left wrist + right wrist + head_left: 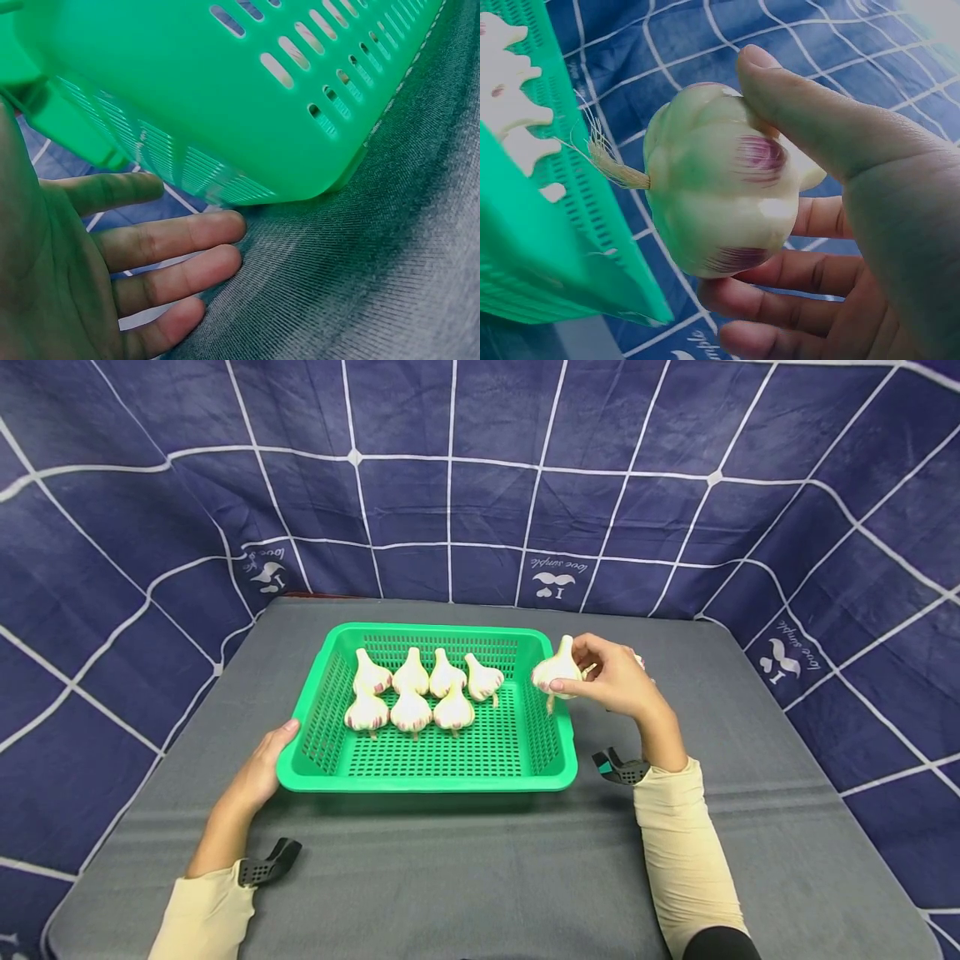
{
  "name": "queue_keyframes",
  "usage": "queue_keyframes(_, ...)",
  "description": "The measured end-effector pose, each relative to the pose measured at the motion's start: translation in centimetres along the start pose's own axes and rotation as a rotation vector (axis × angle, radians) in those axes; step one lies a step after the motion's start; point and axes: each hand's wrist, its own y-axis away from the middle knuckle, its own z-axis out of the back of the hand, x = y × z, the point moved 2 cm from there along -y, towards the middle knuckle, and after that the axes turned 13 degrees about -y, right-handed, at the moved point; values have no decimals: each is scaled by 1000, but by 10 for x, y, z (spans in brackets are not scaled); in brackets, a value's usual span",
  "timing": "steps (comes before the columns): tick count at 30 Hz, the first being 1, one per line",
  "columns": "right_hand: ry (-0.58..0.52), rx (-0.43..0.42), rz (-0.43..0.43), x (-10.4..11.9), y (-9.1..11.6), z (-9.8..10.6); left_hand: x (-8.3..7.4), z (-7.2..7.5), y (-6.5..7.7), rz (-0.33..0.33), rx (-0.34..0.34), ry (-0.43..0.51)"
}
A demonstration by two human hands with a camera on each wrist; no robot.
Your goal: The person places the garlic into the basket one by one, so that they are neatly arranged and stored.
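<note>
A green plastic basket (442,782) holds several garlic bulbs in two rows, the back row ending with a slightly tilted garlic bulb (483,678). My right hand (618,681) grips another garlic bulb (720,180) over the basket's right rim, thumb on one side and fingers on the other. Its dry roots (615,165) point toward the basket in the right wrist view. At the basket's left rim, my left hand (262,766) touches the edge. In the left wrist view the left fingers (180,240) are extended beside the basket's outer wall; the thumb is mostly hidden.
Part of a pale, purple-marked thing (640,662) shows behind my right hand, mostly hidden. A grey cloth (450,877) covers the table. Blue cloth with white lines (495,502) hangs around its back and sides.
</note>
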Motion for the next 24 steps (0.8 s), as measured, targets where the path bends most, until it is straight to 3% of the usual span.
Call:
queue_keyframes(8,4,94,-5,-5,-9,-21,2,-1,2,61,14,-29)
queue_keyframes(14,56,196,7,4,-18,-24,1,-1,-1,-36,-5,69)
queue_keyframes(18,115,272,38,18,-28,-22,1,-1,-2,-48,0,84)
queue_keyframes(24,181,335,39,30,-49,-28,1,0,1,24,10,-20)
